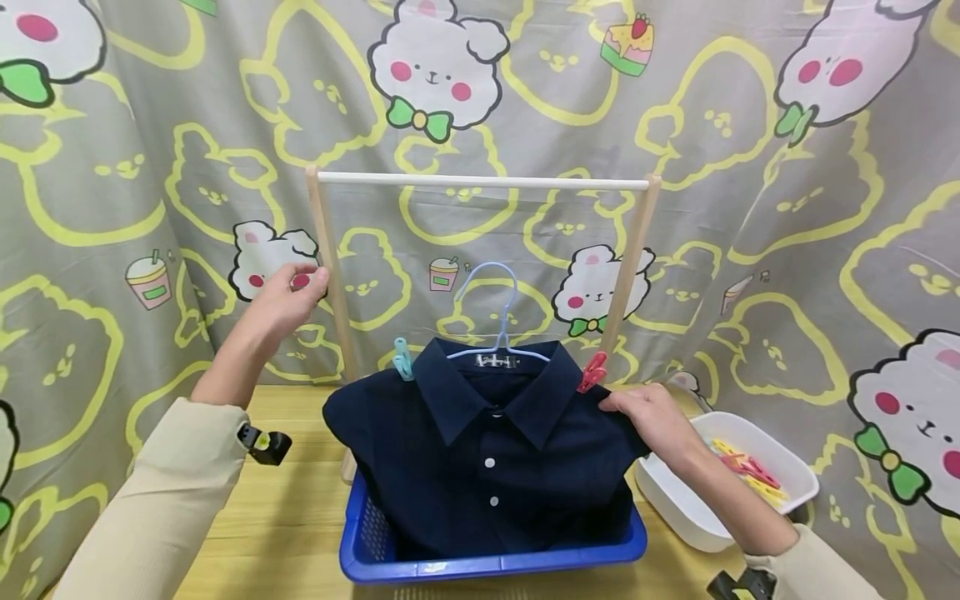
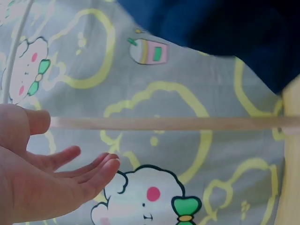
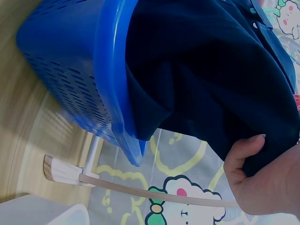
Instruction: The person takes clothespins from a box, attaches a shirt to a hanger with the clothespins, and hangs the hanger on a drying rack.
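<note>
A dark navy collared shirt [image 1: 495,450] with white buttons hangs on a light blue wire hanger [image 1: 504,312]. Its lower part sits in a blue plastic basket [image 1: 495,568]. A teal clothespin [image 1: 403,360] clips one shoulder and a red clothespin [image 1: 592,372] the other. My right hand [image 1: 660,421] pinches the shirt at the shoulder beside the red clothespin; the thumb shows on the cloth in the right wrist view, the other fingers are hidden behind it. My left hand [image 1: 288,296] is raised by the rack's left post, fingers loosely bent and holding nothing.
Behind the shirt stands a wooden rack with a white crossbar [image 1: 480,180]. On the right, a white bin [image 1: 798,479] contains several yellow and red clothespins [image 1: 750,471]. The wood-grain table [image 1: 277,517] lies beneath, and a patterned curtain [image 1: 480,92] surrounds the back and sides.
</note>
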Demonstrator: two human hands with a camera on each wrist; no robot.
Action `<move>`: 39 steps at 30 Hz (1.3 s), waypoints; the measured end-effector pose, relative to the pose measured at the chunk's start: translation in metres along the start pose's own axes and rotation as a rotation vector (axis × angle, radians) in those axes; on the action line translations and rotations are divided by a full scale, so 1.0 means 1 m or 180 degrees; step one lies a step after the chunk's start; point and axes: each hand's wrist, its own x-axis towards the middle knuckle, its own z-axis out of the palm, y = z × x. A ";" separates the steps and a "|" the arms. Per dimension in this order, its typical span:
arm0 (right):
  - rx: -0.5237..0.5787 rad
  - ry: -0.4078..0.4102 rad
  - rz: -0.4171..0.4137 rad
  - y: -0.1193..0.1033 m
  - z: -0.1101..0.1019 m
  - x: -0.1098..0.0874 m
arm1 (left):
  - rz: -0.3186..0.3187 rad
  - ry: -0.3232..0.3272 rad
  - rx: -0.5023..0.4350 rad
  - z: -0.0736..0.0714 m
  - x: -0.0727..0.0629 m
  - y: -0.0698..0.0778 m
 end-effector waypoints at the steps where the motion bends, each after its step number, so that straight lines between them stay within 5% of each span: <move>1: 0.0016 0.0003 0.0012 0.000 0.000 0.000 | 0.0016 -0.0021 -0.0022 -0.001 0.002 0.002; 9: 0.0071 0.0011 0.0020 0.001 0.000 0.000 | 0.0055 -0.0044 -0.0102 0.000 0.016 0.013; 24: 0.0109 0.0001 0.0064 0.002 0.003 0.000 | -0.0029 -0.0016 -0.0616 0.015 0.023 0.005; 39: 0.0054 0.0010 0.0031 0.003 0.004 0.000 | 0.0066 0.0026 -0.0538 0.009 0.033 -0.009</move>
